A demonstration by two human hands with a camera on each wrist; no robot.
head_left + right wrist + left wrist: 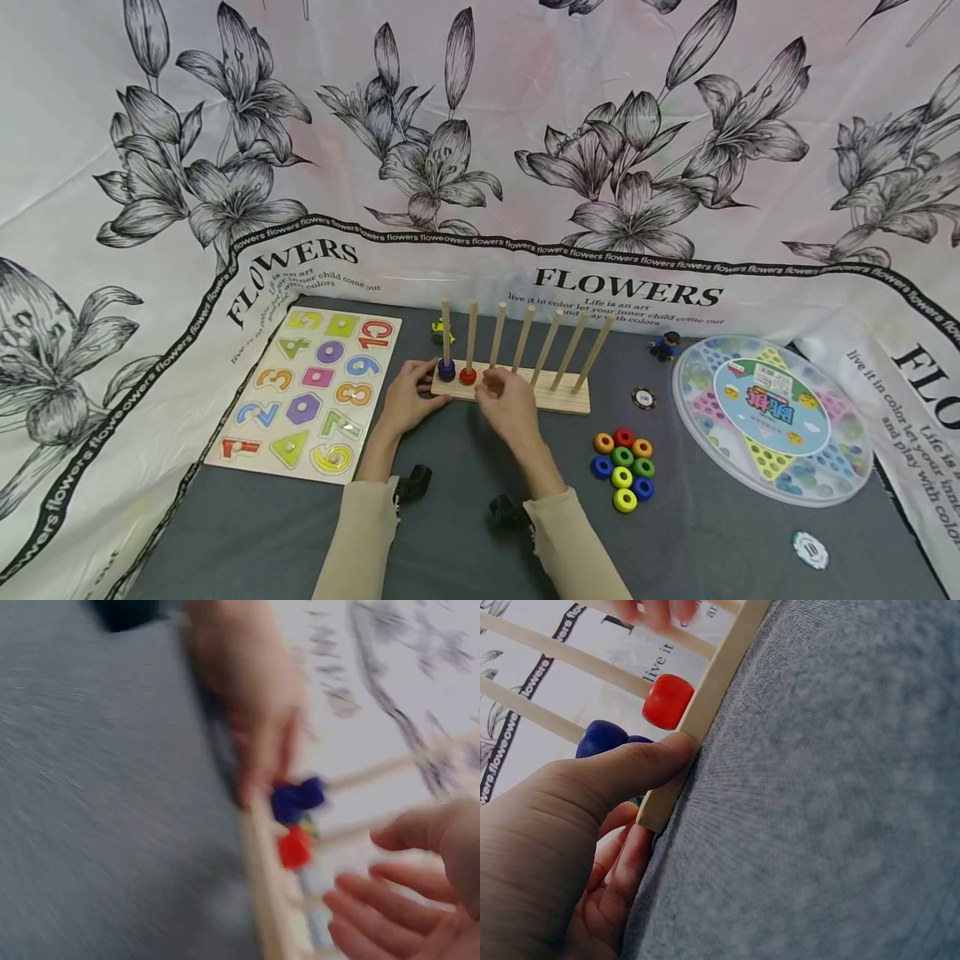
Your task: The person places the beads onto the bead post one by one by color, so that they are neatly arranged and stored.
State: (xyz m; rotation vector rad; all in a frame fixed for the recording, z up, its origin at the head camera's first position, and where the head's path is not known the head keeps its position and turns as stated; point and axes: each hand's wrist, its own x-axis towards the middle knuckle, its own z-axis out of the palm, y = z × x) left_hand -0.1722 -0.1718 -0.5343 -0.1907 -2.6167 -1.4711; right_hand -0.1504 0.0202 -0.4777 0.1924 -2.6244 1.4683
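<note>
A wooden peg stand (558, 403) with a row of upright pegs stands at the middle of the table. My left hand (408, 396) grips its left end, the thumb pressed on the front edge of the base in the left wrist view. Two dark blue rings (447, 371) are stacked on the leftmost peg. One red ring (667, 701) sits low on the second peg. My right hand (510, 408) is by the third peg. Its loosely bent fingers (375, 907) are apart from the thumb and hold nothing in the right wrist view, which is blurred.
Several loose coloured rings (622, 456) lie right of the stand. A number puzzle board (281, 392) is at left, a round game box (840, 467) at right. Nearby are a toy figure (664, 346), a black chip (643, 398), a white chip (811, 551) and a small green toy (438, 332).
</note>
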